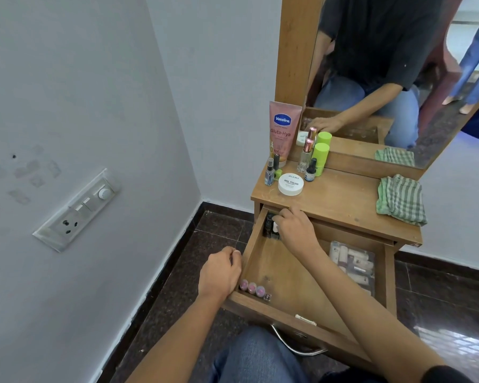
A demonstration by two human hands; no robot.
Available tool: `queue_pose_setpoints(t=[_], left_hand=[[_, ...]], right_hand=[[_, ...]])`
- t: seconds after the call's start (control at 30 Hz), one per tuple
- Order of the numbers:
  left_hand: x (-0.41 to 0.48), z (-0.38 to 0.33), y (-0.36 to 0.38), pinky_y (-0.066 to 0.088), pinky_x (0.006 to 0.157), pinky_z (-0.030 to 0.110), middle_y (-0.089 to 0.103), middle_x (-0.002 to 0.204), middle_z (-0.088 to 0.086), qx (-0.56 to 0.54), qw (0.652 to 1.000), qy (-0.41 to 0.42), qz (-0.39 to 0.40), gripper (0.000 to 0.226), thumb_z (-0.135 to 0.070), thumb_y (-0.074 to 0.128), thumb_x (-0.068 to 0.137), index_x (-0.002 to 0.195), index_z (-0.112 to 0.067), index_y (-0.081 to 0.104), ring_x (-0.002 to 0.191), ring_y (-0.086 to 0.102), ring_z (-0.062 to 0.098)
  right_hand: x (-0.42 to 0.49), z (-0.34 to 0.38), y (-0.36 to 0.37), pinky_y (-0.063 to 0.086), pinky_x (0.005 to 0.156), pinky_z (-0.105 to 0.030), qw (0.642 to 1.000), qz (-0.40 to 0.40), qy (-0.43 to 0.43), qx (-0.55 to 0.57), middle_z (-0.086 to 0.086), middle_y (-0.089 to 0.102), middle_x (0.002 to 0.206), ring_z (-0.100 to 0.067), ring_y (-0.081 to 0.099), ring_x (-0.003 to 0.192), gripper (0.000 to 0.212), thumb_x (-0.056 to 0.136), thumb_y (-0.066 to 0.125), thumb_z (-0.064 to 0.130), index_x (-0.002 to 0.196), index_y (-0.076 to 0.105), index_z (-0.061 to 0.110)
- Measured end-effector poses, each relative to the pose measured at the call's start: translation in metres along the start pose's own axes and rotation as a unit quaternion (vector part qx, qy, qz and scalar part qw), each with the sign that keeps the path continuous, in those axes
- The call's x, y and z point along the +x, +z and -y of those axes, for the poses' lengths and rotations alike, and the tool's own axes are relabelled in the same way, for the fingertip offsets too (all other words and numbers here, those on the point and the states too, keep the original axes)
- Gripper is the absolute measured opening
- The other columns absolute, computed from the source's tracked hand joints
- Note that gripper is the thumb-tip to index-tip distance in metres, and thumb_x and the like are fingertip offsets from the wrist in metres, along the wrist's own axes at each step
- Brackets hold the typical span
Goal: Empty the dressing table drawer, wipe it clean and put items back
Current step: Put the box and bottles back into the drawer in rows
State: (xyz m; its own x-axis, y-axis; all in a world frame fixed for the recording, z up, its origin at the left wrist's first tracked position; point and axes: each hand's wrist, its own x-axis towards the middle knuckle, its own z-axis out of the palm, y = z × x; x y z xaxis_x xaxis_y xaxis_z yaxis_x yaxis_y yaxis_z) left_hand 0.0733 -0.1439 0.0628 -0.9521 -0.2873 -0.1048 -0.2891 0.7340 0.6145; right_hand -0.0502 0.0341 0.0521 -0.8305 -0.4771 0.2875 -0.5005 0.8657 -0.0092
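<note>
While reaching into the back-left corner of the open drawer (249, 246), got right hand (293, 230) with fingers curled down over a cluster of small dark bottles (270, 226); looks like a grip, can't see the fingertips. Holding the drawer's left wall with left hand (220, 272), fingers curled at the rim, probably steadying. Judging this as mid-emptying: not yet out are the dark bottles, a row of pink-capped bottles (252, 287) in the front-left corner and a clear pouch (353, 264) along the right side. Key geometry: dark bottles standing upright, tucked just under the counter (338, 201) overhang, ahead and slightly left of the right hand. No straight lift there; need to draw back toward the body first, then up and over the edge. Right hand clearly nearer to them; left hand right beside the pink-capped row. Plenty of bare floor mid-drawer for that pull-back. Landing room: back-left of counter crowded with lotion tube (284, 131), white jar (291, 184) and green bottle (321, 158); checked cloth (400, 200) on the right. Best to aim for the bare wood between jar and cloth. Risk: knocking caps on the overhang, or toppling the upright ones up top.
</note>
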Motion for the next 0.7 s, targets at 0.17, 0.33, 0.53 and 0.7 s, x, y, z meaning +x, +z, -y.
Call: queue_pose_setpoints(t=[0.17, 0.33, 0.53, 0.7], left_hand=[[-0.0006, -0.0010, -0.0007, 0.052, 0.072, 0.033, 0.067, 0.079, -0.003, -0.007, 1.000, -0.002, -0.001, 0.031, -0.035, 0.038, 0.101, 0.102, -0.022, 0.066, 0.072, 0.062, 0.011], [-0.0008, -0.0016, -0.0012, 0.051, 0.072, 0.033, 0.067, 0.078, -0.003, -0.008, 1.000, -0.002, 0.001, 0.031, -0.036, 0.038, 0.100, 0.101, -0.022, 0.066, 0.072, 0.062, 0.011], [-0.0005, -0.0017, -0.0014, 0.051, 0.073, 0.033, 0.067, 0.081, -0.004, -0.009, 1.000, -0.003, 0.002, 0.032, -0.036, 0.038, 0.101, 0.102, -0.022, 0.066, 0.073, 0.062, 0.010], [-0.0007, -0.0018, -0.0015, 0.050, 0.072, 0.032, 0.068, 0.081, -0.002, -0.011, 1.000, -0.005, 0.003, 0.032, -0.036, 0.038, 0.100, 0.103, -0.022, 0.066, 0.073, 0.062, 0.012]], right_hand=[[0.0010, 0.0071, -0.0068, 0.048, 0.062, -0.032, 0.999, 0.005, 0.000, -0.040, -0.003, 0.062, 0.068, -0.025, 0.057, 0.073, 0.023, 0.055, 0.081, 0.000, 0.072, 0.070, 0.012], [0.0036, 0.0053, -0.0038, 0.048, 0.061, -0.033, 0.997, -0.007, -0.021, -0.069, -0.006, 0.060, 0.067, -0.026, 0.056, 0.071, 0.020, 0.057, 0.079, 0.003, 0.071, 0.067, 0.010], [0.0032, 0.0034, 0.0023, 0.050, 0.067, -0.035, 0.997, -0.013, -0.015, -0.074, -0.009, 0.061, 0.075, -0.027, 0.056, 0.078, 0.015, 0.065, 0.076, 0.004, 0.075, 0.066, 0.008], [0.0018, 0.0064, 0.0014, 0.051, 0.067, -0.035, 0.996, -0.015, -0.005, -0.085, -0.010, 0.062, 0.075, -0.027, 0.057, 0.078, 0.017, 0.063, 0.078, 0.005, 0.074, 0.066, 0.007]])
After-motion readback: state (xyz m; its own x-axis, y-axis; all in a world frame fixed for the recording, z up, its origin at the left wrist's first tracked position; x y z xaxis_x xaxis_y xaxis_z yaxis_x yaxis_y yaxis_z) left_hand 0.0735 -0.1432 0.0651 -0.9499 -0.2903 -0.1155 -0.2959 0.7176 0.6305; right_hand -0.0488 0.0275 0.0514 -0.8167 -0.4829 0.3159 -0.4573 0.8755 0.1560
